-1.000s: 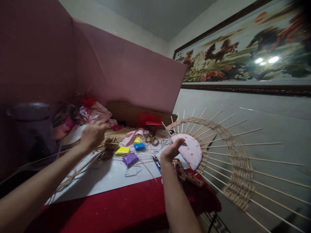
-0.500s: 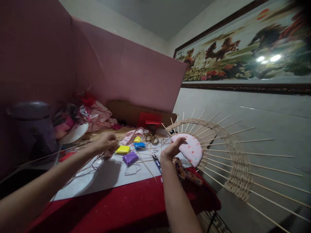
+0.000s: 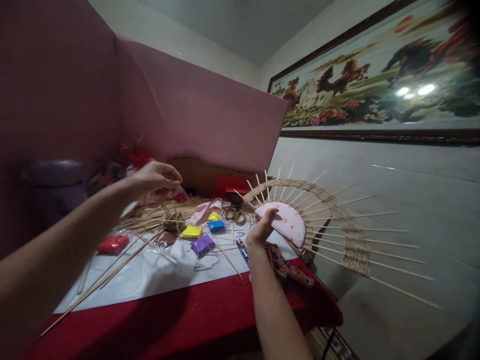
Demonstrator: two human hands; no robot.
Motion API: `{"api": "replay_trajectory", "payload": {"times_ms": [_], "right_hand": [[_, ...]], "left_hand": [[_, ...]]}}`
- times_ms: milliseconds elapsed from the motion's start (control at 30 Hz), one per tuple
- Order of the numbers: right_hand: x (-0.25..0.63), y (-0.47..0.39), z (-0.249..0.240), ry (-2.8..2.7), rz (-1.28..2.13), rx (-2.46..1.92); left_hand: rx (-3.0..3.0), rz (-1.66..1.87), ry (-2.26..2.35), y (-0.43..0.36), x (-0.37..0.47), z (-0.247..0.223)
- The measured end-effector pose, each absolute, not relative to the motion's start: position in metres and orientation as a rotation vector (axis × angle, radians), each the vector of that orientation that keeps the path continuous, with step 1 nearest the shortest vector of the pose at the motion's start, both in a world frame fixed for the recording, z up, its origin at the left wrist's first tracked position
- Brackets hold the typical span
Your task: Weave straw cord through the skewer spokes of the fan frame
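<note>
My right hand [image 3: 261, 229] is closed on a woven fan [image 3: 354, 235], its thumb over the half-round pink spotted cloth pad [image 3: 287, 222] at the fan's base. Thin wooden sticks spread outward from the pad, with a band of twisted twine woven across them. My left hand [image 3: 160, 177] is raised over the table with fingertips pinched together. A thin strand of twine seems to run from those fingers, though it is faint. Below that hand, a small ball of twine [image 3: 175, 221] sits beside a brown packet [image 3: 165, 239].
Yellow [image 3: 191, 232], blue [image 3: 216, 226], purple [image 3: 202, 245] and red packets [image 3: 113, 244] lie on the white sheet [image 3: 131, 287]. Nearby are scissors [image 3: 235, 215], a blue cutter [image 3: 243, 252] and loose sticks [image 3: 108, 275]. A patterned cloth bundle [image 3: 279, 262] lies below the fan.
My left hand has risen from low over the packets, uncovering the twine ball and brown packet. The fan, still in my right hand, has shifted slightly left and turned a little.
</note>
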State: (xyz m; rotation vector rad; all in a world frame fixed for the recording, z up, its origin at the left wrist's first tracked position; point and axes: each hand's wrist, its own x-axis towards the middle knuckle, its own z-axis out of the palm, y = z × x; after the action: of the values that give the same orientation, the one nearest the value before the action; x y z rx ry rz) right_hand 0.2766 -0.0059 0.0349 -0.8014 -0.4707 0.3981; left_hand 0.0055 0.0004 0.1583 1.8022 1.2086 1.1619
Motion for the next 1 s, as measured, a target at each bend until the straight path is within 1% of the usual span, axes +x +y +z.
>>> {"api": "replay_trajectory", "payload": {"times_ms": [100,200,300,433,600,800,1000], "right_hand": [[0.27,-0.004,0.034,-0.488,0.498,-0.772],[0.264,-0.007,0.035,-0.516,0.71,-0.62],[0.257,-0.012,0.037,-0.534,0.964,-0.396],[0.251,-0.018,0.04,-0.537,1.117,-0.284],[0.247,-0.019,0.04,-0.648,1.17,-0.302],[0.244,-0.018,0.036,-0.728,1.099,-0.437],[0.242,-0.021,0.036,-0.735,1.055,-0.653]], "left_hand": [[1.808,0.99,1.206,0.012,0.019,0.128],[1.808,0.896,1.144,0.013,0.038,0.111],[1.765,0.899,1.037,0.008,0.065,0.1],[1.712,0.957,0.958,-0.001,0.1,0.084],[1.71,1.106,0.9,-0.005,0.125,0.072],[1.831,1.274,0.984,-0.002,0.136,0.063],[2.046,1.277,1.127,-0.005,0.131,0.062]]}}
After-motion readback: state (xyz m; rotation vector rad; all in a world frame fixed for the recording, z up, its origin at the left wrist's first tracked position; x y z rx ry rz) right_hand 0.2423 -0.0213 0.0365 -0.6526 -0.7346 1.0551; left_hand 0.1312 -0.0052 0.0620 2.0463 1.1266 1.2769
